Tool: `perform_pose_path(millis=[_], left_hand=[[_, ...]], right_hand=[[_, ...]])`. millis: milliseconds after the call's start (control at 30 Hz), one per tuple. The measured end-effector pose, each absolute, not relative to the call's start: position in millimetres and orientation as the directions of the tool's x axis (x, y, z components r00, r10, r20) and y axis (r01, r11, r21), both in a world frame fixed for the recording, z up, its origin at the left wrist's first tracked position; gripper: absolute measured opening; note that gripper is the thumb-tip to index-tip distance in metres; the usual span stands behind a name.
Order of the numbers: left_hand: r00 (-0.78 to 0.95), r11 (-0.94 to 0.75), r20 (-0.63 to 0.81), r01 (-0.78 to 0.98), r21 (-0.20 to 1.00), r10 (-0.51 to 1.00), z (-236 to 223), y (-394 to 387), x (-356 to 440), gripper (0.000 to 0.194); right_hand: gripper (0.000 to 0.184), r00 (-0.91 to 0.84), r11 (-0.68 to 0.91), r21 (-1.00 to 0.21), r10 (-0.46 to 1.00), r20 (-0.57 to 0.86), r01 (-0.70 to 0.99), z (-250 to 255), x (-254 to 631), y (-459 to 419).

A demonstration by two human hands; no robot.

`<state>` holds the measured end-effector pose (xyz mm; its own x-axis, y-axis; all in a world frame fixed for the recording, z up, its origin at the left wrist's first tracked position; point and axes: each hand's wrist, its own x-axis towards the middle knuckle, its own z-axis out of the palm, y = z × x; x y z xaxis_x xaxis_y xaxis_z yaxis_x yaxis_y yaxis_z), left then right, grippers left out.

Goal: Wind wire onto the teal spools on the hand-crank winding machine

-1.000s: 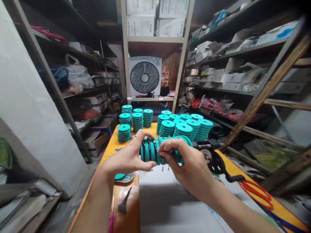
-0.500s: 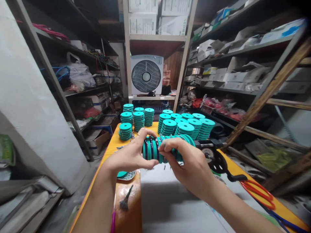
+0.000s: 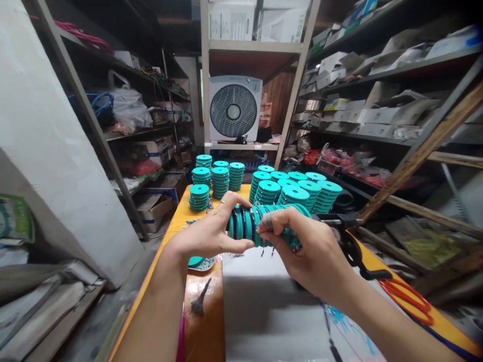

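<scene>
A row of turquoise disc-shaped spools (image 3: pixel 238 224) lies sideways in front of me, with dark beaded strands between the discs. My left hand (image 3: pixel 213 231) is curled round the left end of this row, fingers over the top and thumb below. Thumb and forefinger of my right hand (image 3: pixel 302 234) are pinched together against the near side of the row; whatever they hold is too small to make out. Short string ends hang beneath. To the right, the row adjoins a black hand-crank winder (image 3: pixel 352 249), partly hidden by my right hand.
Stacks of turquoise spools (image 3: pixel 268 193) stand at the back of the orange table. White paper (image 3: pixel 260 311) covers its middle. A small dark brush (image 3: pixel 199 299) and a patterned dish (image 3: pixel 206 264) lie left, red-handled scissors (image 3: pixel 407 301) right. A box fan (image 3: pixel 233 109) stands on the shelf behind.
The view has shifted slightly, so the scene sits further right and higher. Both hands keep nearly the same hold on the spool row. Dark and blue strands on the paper now show more.
</scene>
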<state>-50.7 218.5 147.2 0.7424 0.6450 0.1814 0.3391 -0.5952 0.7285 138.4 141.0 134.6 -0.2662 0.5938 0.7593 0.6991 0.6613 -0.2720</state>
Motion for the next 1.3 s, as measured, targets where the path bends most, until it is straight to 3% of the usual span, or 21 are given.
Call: perform_pose_path(millis=[233, 467, 700, 867, 1067, 1300], left_hand=[[0.713, -0.678, 0.278, 0.362, 0.640, 0.643, 147.2, 216.0, -49.1, 0.046], [0.685, -0.572, 0.208, 0.359, 0.737, 0.698, 147.6, 214.4, -47.3, 0.060], [0.673, -0.703, 0.314, 0.440, 0.559, 0.670, 150.6, 211.3, -46.3, 0.050], [0.709, -0.778, 0.376, 0.397, 0.486, 0.597, 149.2, 214.1, -45.5, 0.046], [0.717, -0.791, 0.379, 0.400, 0.463, 0.585, 147.5, 216.7, -45.8, 0.043], [0.686, -0.706, 0.301, 0.438, 0.557, 0.663, 148.4, 213.9, -46.0, 0.047]], right_hand=[[0.025, -0.212, 0.682, -0.328, 0.581, 0.786, 0.654, 123.3, 138.7, 143.7], [0.026, -0.160, 0.693, -0.399, 0.593, 0.789, 0.600, 122.8, 139.2, 155.4], [0.024, -0.190, 0.684, -0.474, 0.659, 0.728, 0.555, 131.4, 142.3, 156.6], [0.024, -0.214, 0.698, -0.445, 0.641, 0.737, 0.561, 129.3, 143.8, 152.6], [0.025, -0.251, 0.713, -0.320, 0.571, 0.782, 0.624, 125.2, 143.5, 151.8], [0.020, -0.342, 0.734, -0.178, 0.498, 0.797, 0.655, 124.9, 142.5, 150.0]])
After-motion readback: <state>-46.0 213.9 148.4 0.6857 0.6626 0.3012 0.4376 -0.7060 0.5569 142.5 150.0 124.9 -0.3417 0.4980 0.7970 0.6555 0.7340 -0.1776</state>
